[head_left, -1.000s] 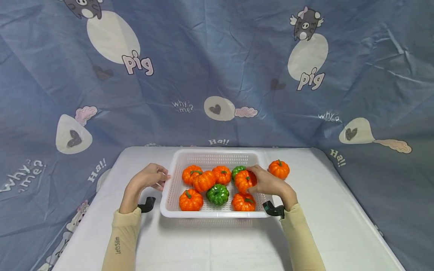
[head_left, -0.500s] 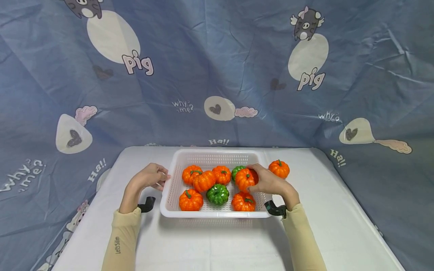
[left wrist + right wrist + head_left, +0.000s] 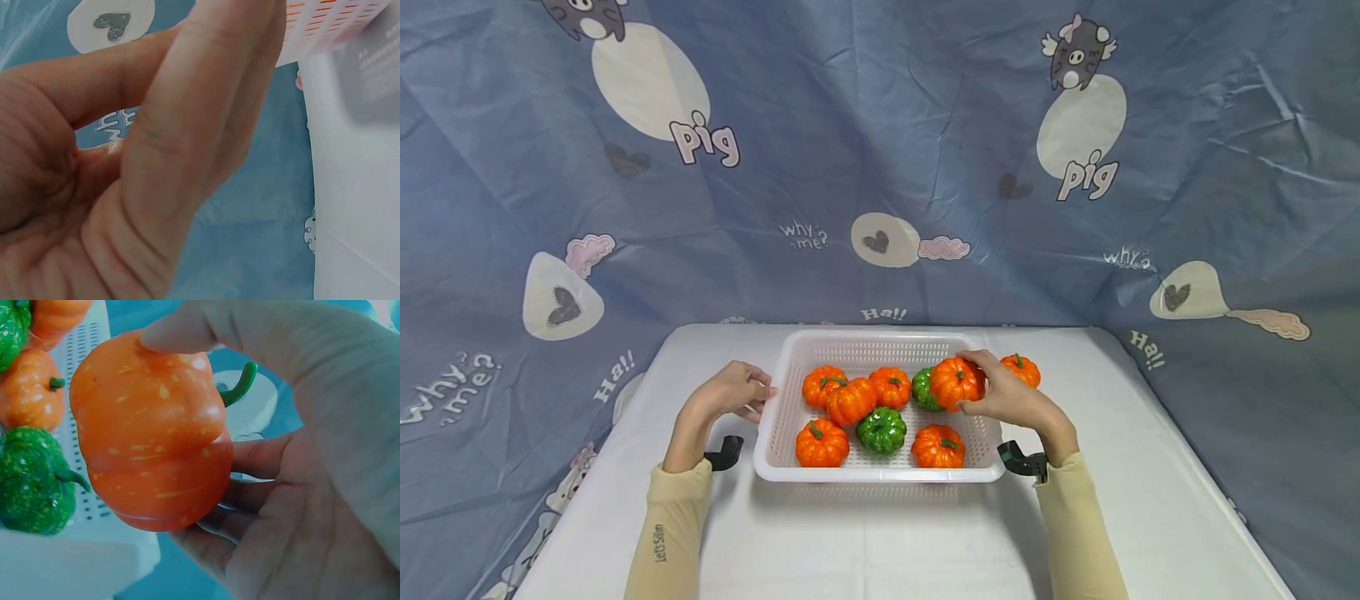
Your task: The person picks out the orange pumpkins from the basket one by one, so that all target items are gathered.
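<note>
A white perforated plastic basket holds several small orange and green toy pumpkins. My left hand grips the basket's left rim, with thumb and fingers bent against it; in the left wrist view the contact lies at the top edge, partly out of sight. My right hand holds an orange pumpkin over the basket's right side, fingers and thumb curled round it. Its green stem shows in the right wrist view, where the pumpkin appears raised. Just left of it lies a green pumpkin, partly hidden.
Outside the basket, another orange pumpkin sits on the white table, partly behind my right hand. An orange pumpkin lies in the basket's front right corner. A blue patterned cloth hangs behind the table.
My right hand has lifted the orange pumpkin and carried it right and slightly away, uncovering more of the green pumpkin and the front right one. The left hand and basket have stayed still.
</note>
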Tool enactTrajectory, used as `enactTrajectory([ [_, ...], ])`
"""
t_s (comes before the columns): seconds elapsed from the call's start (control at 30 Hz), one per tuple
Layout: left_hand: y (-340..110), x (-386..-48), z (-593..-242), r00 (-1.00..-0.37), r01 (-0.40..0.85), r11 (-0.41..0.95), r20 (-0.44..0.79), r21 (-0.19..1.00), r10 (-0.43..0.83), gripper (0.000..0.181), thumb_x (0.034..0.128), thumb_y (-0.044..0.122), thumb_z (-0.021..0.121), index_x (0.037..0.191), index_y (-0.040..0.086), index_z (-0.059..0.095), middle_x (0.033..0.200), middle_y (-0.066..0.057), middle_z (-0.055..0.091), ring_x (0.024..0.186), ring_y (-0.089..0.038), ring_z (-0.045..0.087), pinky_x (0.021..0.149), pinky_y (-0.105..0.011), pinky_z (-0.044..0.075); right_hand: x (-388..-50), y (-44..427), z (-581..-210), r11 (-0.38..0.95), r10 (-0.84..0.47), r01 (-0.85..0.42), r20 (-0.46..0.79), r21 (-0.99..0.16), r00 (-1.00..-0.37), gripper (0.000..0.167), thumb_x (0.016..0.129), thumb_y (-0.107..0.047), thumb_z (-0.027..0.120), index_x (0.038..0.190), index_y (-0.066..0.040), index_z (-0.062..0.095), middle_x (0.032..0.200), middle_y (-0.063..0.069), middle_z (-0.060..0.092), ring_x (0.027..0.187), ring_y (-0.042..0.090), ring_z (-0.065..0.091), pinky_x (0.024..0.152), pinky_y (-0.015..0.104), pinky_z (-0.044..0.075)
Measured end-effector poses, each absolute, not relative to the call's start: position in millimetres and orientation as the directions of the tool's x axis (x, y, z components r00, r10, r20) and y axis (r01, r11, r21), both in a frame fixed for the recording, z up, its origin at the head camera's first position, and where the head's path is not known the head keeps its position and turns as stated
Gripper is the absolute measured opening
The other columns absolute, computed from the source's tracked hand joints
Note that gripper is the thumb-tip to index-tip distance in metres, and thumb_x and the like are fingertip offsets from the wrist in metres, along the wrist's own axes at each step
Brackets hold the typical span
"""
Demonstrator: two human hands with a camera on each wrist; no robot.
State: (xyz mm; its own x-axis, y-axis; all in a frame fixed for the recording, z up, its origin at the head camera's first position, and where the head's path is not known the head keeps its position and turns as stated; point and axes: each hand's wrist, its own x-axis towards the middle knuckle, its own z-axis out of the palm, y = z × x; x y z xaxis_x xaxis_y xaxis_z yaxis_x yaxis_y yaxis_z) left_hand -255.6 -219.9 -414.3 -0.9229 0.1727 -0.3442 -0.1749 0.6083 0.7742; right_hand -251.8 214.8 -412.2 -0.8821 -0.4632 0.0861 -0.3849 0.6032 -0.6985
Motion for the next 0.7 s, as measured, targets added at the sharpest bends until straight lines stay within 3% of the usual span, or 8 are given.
enactTrajectory([
  [0.33, -220, -256, -415, -0.923, -0.17, 0.608, -0.342, 0.776, 0.178, 0.041, 0.0954, 0.009, 0.057, 0.127, -0.015, 0.049, 0.097, -0.021, 0.067, 0.074, -0.017, 0.067, 0.066, -0.034, 0.061, -249, 239, -404, 0.59, -0.39, -0.346, 0.117, -0.73, -0.913, 0.077, 0.078, -0.014, 0.074, 0.145, -0.007, 0.037, 0.138, 0.013, 0.045, 0.116, 0.03, 0.054, 0.099, 0.047, 0.048],
  [0.57, -220, -256, -414, -0.924, -0.169, 0.611, -0.34, 0.773, 0.174, 0.041, 0.0956, 0.008, 0.057, 0.127, -0.016, 0.049, 0.097, -0.022, 0.067, 0.074, -0.017, 0.067, 0.066, -0.034, 0.061, -249, 259, -400, 0.57, -0.349, -0.328, 0.139, -0.753, -0.927, 0.079, 0.08, -0.014, 0.076, 0.146, -0.003, 0.034, 0.141, 0.016, 0.043, 0.117, 0.033, 0.053, 0.098, 0.047, 0.048],
  [0.7, -220, -256, -414, -0.925, -0.167, 0.614, -0.338, 0.771, 0.174, 0.041, 0.0954, 0.008, 0.056, 0.128, -0.016, 0.048, 0.098, -0.023, 0.067, 0.075, -0.018, 0.067, 0.067, -0.034, 0.061, -248, 272, -398, 0.567, -0.308, -0.292, 0.131, -0.77, -0.942, 0.079, 0.082, -0.017, 0.075, 0.148, -0.006, 0.033, 0.144, 0.016, 0.041, 0.126, 0.04, 0.047, 0.101, 0.052, 0.046],
])
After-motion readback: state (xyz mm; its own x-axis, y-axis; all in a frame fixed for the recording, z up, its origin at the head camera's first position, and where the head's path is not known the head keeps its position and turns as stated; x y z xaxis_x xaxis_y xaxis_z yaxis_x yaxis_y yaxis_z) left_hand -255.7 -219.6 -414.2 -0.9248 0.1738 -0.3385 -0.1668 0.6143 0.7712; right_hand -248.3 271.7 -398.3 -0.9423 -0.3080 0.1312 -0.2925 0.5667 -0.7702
